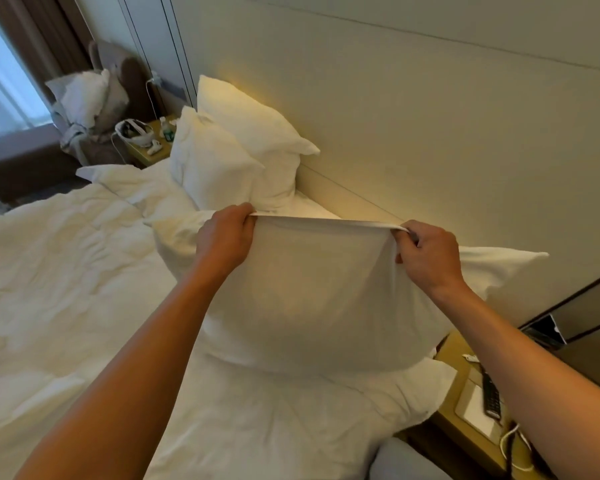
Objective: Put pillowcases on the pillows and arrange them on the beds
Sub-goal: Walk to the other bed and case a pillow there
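Left hand point(227, 237) and right hand point(426, 252) are each pinching a top corner of the pillowcase point(312, 292), holding its open hem taut above the bed point(66, 271). The pillow is already bulging inside, bottom resting on the duvet. Risk: uneven pull is letting one corner slip, so the pillow bunches low (fill isn't reaching the corners). Two cased pillows point(229, 150) are leaning on the headboard behind; swinging this one could be knocking them over.
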Available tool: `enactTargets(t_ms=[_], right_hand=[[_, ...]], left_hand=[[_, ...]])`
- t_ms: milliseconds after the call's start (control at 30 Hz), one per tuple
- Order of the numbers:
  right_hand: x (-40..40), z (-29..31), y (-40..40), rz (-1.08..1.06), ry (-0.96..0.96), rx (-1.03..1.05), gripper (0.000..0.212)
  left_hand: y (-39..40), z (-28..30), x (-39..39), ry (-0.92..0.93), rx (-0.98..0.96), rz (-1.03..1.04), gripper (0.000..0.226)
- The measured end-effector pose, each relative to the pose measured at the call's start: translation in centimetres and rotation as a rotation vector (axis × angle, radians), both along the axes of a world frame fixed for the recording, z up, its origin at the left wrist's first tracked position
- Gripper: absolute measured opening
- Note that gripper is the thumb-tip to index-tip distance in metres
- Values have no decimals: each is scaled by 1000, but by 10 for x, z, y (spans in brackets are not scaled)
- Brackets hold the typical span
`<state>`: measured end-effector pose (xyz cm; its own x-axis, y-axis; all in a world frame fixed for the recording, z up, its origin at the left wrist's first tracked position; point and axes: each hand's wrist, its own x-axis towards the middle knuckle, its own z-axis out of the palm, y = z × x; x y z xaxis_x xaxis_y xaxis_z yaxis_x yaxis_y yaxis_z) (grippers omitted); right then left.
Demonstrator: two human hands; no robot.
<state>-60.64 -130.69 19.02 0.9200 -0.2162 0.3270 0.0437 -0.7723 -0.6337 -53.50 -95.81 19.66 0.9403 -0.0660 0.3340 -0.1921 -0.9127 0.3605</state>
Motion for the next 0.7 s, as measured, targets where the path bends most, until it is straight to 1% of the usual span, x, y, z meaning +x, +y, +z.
enactTargets(t_ms=[100, 200, 400, 500, 700], right_hand=[[8, -8, -12, -5, 24, 25, 28], [22, -31, -20, -2, 73, 27, 29], [65, -83, -43, 15, 207, 23, 31], [98, -102, -57, 48, 208, 33, 29], [175, -131, -73, 114, 202, 38, 27]], left_hand=[[-9, -4, 4, 33, -1, -9, 25], [-17, -26, 5, 91, 1, -6, 24], [-44, -65, 23, 261, -54, 83, 23], [-61, -75, 39, 312, -130, 121, 22], [-88, -86, 85, 331, -88, 261, 24]])
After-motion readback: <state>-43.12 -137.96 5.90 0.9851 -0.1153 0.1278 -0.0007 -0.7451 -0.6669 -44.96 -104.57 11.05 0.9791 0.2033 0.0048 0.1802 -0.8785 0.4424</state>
